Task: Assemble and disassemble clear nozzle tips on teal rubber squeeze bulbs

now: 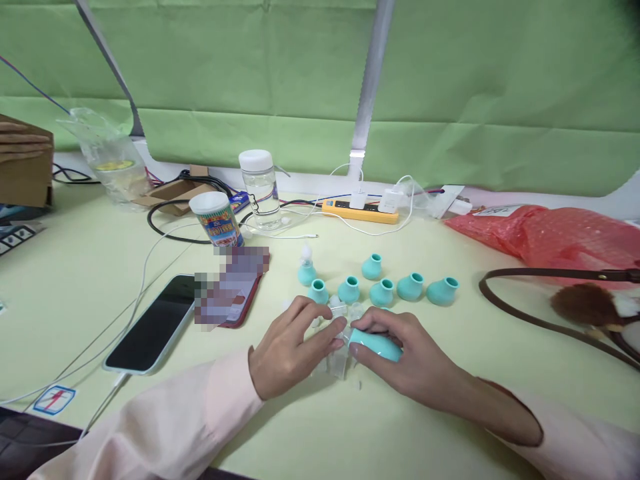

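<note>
My right hand (400, 340) is wrapped round a turquoise bulb-shaped piece (376, 344), its narrow end turned left. Close to that end, the fingers of my left hand (295, 343) pinch a small clear plastic part (345, 333), partly hidden by the fingertips. More clear plastic pieces (336, 365) lie beneath and between both hands. Just beyond stand several turquoise bulb-shaped pieces with open round necks, among them one at the back (372, 267) and one at the right (443, 291). A further turquoise piece (307, 274) has a clear part with a white top in its neck.
Left of my hands lie a black-screened phone (153, 323) on a cable and a red-cased phone (245, 293). Behind are a printed tub (217, 220), a water bottle (261, 190) and a yellow power strip (360, 211). At right are a red plastic bag (545, 237) and a brown strap (520, 320).
</note>
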`<action>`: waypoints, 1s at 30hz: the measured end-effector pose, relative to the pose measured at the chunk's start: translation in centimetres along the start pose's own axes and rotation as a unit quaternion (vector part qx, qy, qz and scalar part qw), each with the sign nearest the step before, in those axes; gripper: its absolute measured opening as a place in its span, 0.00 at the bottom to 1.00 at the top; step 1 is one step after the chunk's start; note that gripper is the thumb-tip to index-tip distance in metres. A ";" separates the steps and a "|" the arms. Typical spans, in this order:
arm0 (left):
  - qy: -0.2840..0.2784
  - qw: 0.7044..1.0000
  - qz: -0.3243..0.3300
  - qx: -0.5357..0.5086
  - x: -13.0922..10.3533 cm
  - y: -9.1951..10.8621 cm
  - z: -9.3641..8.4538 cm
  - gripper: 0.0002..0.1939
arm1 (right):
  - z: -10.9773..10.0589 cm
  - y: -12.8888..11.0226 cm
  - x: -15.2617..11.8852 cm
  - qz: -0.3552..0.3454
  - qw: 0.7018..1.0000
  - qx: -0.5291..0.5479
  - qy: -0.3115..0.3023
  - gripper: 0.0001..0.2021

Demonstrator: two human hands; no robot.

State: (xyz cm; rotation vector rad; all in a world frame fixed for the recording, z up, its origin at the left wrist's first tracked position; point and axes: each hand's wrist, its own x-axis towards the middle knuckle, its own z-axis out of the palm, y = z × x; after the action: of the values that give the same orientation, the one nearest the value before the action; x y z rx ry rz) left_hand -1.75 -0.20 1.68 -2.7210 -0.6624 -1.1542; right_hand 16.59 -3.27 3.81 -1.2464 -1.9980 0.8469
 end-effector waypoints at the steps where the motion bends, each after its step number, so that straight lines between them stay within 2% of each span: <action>1: 0.011 1.000 0.004 0.013 0.0 0.1 0.0 0.14 | 0.0 0.0 0.0 0.002 1.000 0.010 0.001 0.03; 6: 0.062 0.993 0.074 0.069 -0.5 0.6 0.0 0.12 | 0.2 -0.3 0.1 0.020 0.997 0.076 -0.005 0.03; 9: 0.071 0.991 0.095 0.055 -0.6 0.8 -0.2 0.09 | 0.3 -0.2 0.1 0.031 0.995 0.093 0.000 0.03; 12: 0.046 0.995 0.081 0.022 -0.6 0.7 -0.2 0.09 | 0.4 -0.1 0.0 0.016 0.998 0.061 0.010 0.03; 17: -0.009 0.999 0.005 -0.038 -0.5 0.4 -0.3 0.11 | 0.2 -0.2 -0.1 -0.027 0.999 -0.039 0.022 0.02; 22: -0.065 0.997 0.001 -0.028 -0.3 0.5 -0.4 0.06 | 0.0 -0.2 -0.2 -0.054 0.994 -0.087 0.027 0.02; 27: -0.076 0.996 0.015 0.045 -0.2 0.8 -0.2 0.04 | 0.0 -0.2 -0.3 -0.065 0.991 -0.110 0.034 0.02; 30: -0.068 0.998 -0.001 0.008 0.0 1.0 -0.2 0.05 | -0.1 -0.4 -0.4 -0.068 0.990 -0.114 0.037 0.02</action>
State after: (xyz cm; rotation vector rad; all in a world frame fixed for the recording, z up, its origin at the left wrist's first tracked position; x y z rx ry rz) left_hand -1.46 -1.13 1.94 -2.8045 -0.6868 -0.9652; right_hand 16.56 -3.73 4.12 -1.2296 -2.1367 0.5101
